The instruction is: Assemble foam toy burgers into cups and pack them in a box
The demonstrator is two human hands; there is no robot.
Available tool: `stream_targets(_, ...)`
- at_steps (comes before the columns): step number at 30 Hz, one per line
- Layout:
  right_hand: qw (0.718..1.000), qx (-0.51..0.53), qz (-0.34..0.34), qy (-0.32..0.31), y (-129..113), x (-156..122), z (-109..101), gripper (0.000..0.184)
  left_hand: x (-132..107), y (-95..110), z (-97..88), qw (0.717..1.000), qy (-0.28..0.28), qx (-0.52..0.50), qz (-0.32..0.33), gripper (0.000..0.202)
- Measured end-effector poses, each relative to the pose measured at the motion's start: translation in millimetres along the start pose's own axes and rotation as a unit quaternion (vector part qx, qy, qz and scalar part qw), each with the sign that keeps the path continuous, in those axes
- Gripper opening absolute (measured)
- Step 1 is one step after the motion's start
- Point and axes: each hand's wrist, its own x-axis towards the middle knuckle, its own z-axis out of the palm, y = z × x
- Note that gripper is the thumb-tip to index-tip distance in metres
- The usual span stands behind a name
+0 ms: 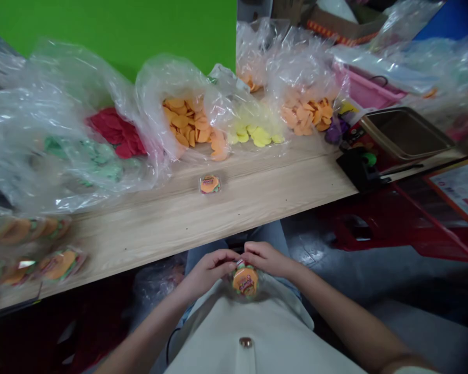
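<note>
Above our lap, our left hand (pixel 208 271) and right hand (pixel 267 259) curl inward, nearly closed, their fingertips (pixel 237 254) meeting as they pinch the top edge of a round clear packet (pixel 245 282). It holds an orange disc under a printed label, and neither hand has hold of anything else. The packet sits just above our cream apron (pixel 265 332), which has a metal button (pixel 245 342) below it.

Ahead, a second packet (pixel 209 184) lies on the wooden table (pixel 179 221), and more packets (pixel 58 265) sit blurred at its left end. Along the far side, open plastic bags hold green discs (pixel 89 161), red discs (pixel 115 132), orange discs (pixel 183 122), yellow discs (pixel 255 135) and paler orange discs (pixel 306 115). Further right are a brown tray (pixel 405 134), a pink tub (pixel 364 85) and a black object (pixel 359 167), with a red stool (pixel 359 228) below the table.
</note>
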Motion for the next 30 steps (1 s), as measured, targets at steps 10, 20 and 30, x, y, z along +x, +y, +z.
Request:
stream_targets(10,0.985,0.040,0.029,0.164,18.6,-16.4,21.5,0.037,-0.6,-26.1,15.0,0.967,0.102,-0.222,-0.077,0.023)
stream_targets(20,0.915,0.098,0.035,0.390,15.8,9.0,34.3,0.036,21.9,-14.7,17.5,0.956,0.102,-0.273,0.031,0.043)
stream_targets(30,0.974,0.082,0.036,0.207,21.0,6.6,16.8,0.032,15.9,6.3,1.5,0.992,0.115,-0.032,0.034,0.047)
